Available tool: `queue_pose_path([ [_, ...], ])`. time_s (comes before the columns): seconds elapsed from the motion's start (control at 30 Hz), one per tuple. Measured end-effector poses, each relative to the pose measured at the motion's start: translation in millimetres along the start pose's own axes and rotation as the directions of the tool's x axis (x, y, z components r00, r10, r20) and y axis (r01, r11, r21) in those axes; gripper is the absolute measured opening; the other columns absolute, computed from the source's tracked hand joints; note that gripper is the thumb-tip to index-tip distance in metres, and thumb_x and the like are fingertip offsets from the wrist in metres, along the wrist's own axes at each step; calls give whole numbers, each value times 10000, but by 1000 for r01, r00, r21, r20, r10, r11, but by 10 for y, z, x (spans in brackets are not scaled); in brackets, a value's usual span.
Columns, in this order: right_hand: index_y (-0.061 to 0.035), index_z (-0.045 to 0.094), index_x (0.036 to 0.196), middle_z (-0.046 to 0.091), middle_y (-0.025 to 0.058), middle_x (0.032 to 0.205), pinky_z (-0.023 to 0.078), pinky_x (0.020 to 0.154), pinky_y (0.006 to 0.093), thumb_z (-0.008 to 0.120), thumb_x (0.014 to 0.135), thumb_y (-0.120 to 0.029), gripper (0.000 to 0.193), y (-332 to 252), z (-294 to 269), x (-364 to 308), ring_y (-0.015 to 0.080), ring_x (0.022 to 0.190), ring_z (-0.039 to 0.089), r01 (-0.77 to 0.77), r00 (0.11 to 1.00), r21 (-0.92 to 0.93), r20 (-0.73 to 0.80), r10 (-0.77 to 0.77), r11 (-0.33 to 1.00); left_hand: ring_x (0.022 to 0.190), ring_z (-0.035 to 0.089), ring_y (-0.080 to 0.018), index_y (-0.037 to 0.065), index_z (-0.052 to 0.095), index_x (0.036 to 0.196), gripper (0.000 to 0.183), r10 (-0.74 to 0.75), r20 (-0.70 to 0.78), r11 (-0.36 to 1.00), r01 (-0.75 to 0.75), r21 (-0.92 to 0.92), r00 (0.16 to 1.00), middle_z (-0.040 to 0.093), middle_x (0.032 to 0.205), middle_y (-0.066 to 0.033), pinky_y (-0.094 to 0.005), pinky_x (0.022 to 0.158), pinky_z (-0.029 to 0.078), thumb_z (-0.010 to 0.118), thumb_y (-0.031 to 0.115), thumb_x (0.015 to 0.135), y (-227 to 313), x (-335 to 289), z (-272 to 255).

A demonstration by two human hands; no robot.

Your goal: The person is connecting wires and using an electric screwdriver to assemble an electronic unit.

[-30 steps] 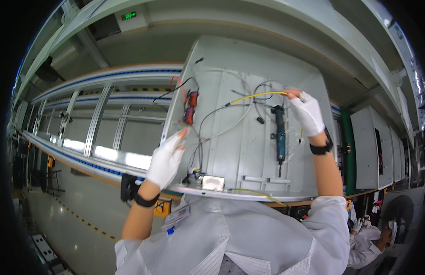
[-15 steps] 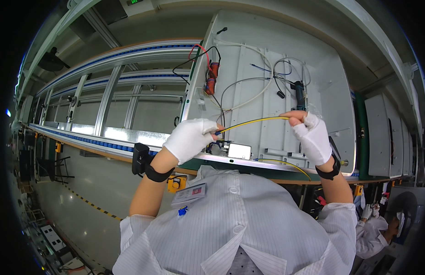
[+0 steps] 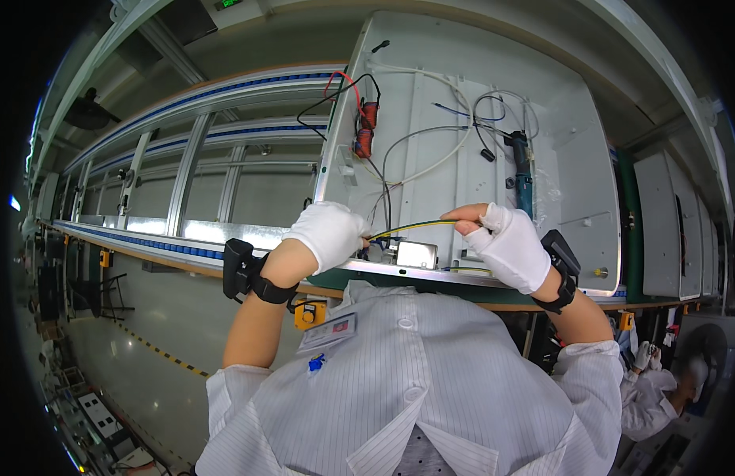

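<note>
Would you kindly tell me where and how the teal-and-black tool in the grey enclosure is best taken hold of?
Probably around the teal section of the tool, coming from above: its body is long and slim and lies lengthwise away from the person, so the grip would close across it. Its near end is hidden behind the right hand.
</note>
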State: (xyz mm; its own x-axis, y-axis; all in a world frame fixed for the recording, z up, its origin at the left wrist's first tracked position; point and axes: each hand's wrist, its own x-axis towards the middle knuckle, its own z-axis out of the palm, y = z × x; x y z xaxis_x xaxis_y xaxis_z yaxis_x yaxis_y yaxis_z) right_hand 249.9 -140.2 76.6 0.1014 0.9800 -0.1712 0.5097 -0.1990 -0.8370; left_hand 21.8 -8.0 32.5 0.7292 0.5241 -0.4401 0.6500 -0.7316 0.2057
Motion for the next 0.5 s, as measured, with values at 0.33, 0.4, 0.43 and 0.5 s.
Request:
queue_pose_path([
  [0.33, -81, 712, 1055, 716, 116, 952, 524, 785, 305, 607, 921, -214, 216, -46, -36, 37, 245, 849, 676, 60, 998, -86, 16, -59, 994, 759, 668, -310, 164, 735, 1005, 212, -30, 6, 999, 30, 26, 1000, 692, 784, -119, -399, 713, 524, 599, 260, 872, 41, -11, -25],
  [0.4, -86, 709, 1059, 712, 126, 951, 527, 782, 316, 602, 921, -229, 225, -12, -22, 58, 268, 854, 677, 74, 997, -106, 23, -72, 992, 753, 669, -312, 168, 732, 1017, 217, -28, 46, 1000, 28, 7, 999, 692, 784, -122, -401, 710, 528, 598, 254, 870, 40, -10, -31],
  [0.43, -86, 709, 1059, 712, 126, 951, 527, 782, 316, 602, 921, -229, 225, 9, -18, 68, 268, 854, 677, 74, 997, -105, 21, -72, 992, 753, 669, -312, 168, 732, 1017, 217, -28, 46, 1000, 28, 10, 999, 692, 784, -122, -401, 710, 528, 598, 254, 870, 42, -13, -33],
  [0.5, -87, 709, 1059, 712, 130, 936, 529, 772, 323, 610, 915, -237, 230, 43, -12, 86, 280, 846, 679, 90, 996, -122, 22, -88, 988, 753, 670, -316, 170, 735, 1011, 215, -30, 38, 999, 29, 29, 999, 692, 784, -122, -400, 711, 530, 597, 254, 869, 47, -14, -37],
])
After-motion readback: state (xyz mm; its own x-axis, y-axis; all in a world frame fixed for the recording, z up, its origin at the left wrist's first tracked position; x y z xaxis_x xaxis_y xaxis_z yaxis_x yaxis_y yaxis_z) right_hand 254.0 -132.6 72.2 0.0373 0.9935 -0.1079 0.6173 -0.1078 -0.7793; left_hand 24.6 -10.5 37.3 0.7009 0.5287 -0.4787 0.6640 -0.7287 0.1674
